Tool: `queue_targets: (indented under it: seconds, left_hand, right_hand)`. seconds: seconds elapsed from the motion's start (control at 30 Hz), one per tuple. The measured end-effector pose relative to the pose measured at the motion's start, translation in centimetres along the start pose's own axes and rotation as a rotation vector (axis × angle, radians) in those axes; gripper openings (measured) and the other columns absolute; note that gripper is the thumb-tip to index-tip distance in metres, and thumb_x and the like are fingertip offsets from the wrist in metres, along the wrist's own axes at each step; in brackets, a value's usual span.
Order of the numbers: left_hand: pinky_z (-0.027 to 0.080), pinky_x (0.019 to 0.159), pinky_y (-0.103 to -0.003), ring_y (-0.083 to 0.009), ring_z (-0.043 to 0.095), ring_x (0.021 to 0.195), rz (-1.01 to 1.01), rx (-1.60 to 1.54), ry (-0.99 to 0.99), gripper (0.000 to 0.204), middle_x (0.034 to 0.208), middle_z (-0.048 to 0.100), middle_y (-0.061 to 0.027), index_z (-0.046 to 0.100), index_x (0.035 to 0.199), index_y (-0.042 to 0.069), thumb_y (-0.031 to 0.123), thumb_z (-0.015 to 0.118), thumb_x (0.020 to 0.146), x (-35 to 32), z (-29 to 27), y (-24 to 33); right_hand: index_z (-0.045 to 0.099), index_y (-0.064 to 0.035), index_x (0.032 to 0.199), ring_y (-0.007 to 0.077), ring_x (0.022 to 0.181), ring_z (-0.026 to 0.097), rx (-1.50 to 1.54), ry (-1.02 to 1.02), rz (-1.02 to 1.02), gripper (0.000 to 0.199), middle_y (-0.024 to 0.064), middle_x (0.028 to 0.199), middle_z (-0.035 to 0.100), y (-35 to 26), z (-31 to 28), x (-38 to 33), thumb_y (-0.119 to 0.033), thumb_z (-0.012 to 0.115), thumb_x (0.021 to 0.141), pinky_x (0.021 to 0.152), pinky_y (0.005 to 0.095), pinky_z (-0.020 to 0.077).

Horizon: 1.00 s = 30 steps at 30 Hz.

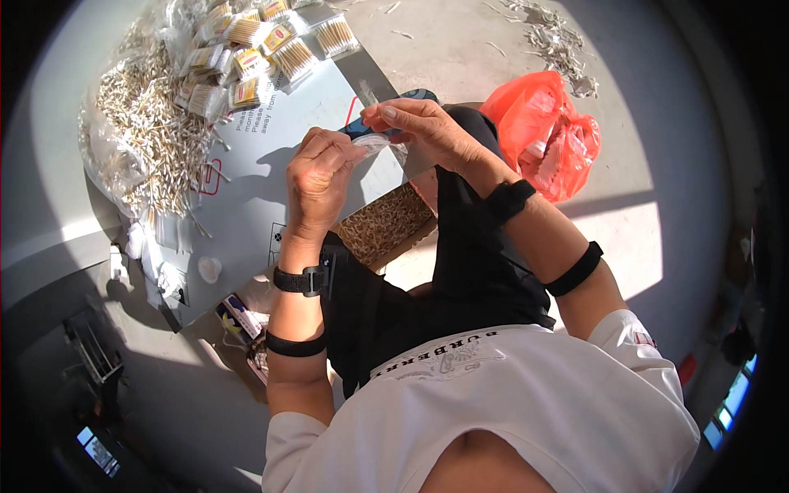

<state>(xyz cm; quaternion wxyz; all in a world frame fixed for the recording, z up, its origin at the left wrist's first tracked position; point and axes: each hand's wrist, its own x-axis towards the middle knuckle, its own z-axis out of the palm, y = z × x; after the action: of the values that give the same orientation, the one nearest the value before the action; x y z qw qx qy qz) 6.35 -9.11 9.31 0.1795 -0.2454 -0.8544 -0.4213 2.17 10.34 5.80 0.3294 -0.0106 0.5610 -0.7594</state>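
Note:
My left hand [317,174] is closed in a pinch on a small clear plastic bag [372,142], above the near edge of a grey board-topped table [308,168]. My right hand [431,131] is at the bag's other side, its fingers bent together over the film; its fingertips are partly hidden. Beyond the left hand lies a big heap of loose cotton swabs [156,123] in an opened clear bag. Several filled packs of cotton swabs [251,62] are piled at the far end of the table.
A box of loose cotton swabs [386,223] is below the table edge, between my legs. On the floor at right sits a red plastic bag [542,131] with wrappers inside. Scattered scraps [559,41] lie farther off. A small round lid-like piece [209,269] is near the table's left corner.

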Motion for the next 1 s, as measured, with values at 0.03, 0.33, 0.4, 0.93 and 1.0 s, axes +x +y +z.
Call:
queue_targets:
  seconds: [0.03,0.33,0.4,0.93,1.0]
  left_hand:
    - [0.049,0.061,-0.030,-0.0212,0.058,0.072,-0.009,0.023,0.003,0.018,0.074,0.060,-0.0059,0.066,0.077,0.003,-0.008,0.071,0.064,-0.2,0.2,-0.2]
    - [0.048,0.062,-0.032,-0.0228,0.058,0.073,-0.005,0.000,-0.025,0.019,0.075,0.059,-0.0078,0.066,0.080,0.003,-0.009,0.070,0.065,-0.7,1.4,-1.0]
    - [0.048,0.061,-0.032,-0.0221,0.058,0.072,-0.012,-0.013,-0.017,0.018,0.075,0.060,-0.0075,0.066,0.080,0.002,-0.009,0.070,0.066,-0.6,1.3,-1.1]
    - [0.047,0.069,-0.039,-0.0307,0.058,0.078,-0.165,0.092,-0.188,0.008,0.077,0.059,-0.0100,0.056,0.079,0.001,0.001,0.064,0.078,0.3,0.9,-0.8]
    - [0.046,0.069,-0.041,-0.0324,0.058,0.079,-0.218,0.063,-0.230,0.009,0.079,0.059,-0.0112,0.054,0.079,0.001,0.003,0.062,0.080,0.1,0.8,-1.1]
  right_hand:
    - [0.063,-0.0099,0.119,0.0161,0.111,0.053,-0.115,-0.053,-0.199,0.046,0.0051,0.114,0.063,-0.3,0.0,-0.7,-0.040,0.065,0.085,0.093,0.0332,0.0391]
    - [0.071,-0.0055,0.093,0.0200,0.087,0.063,-0.697,0.081,-0.634,0.024,0.0078,0.089,0.063,0.3,1.4,-1.3,-0.004,0.076,0.070,0.075,0.0310,0.0523]
    - [0.070,-0.0036,0.087,0.0198,0.077,0.063,-0.718,0.098,-0.727,0.015,0.0078,0.081,0.060,0.3,1.6,-0.9,-0.005,0.074,0.072,0.067,0.0299,0.0520]
    - [0.060,-0.0028,0.080,0.0238,0.071,0.060,-1.014,0.090,-0.775,0.009,0.0075,0.079,0.056,-0.5,1.8,-0.5,-0.007,0.067,0.081,0.061,0.0308,0.0467]
    - [0.058,-0.0035,0.080,0.0262,0.071,0.059,-1.108,0.083,-0.779,0.010,0.0079,0.079,0.056,-0.8,2.0,-0.4,-0.009,0.066,0.082,0.061,0.0331,0.0466]
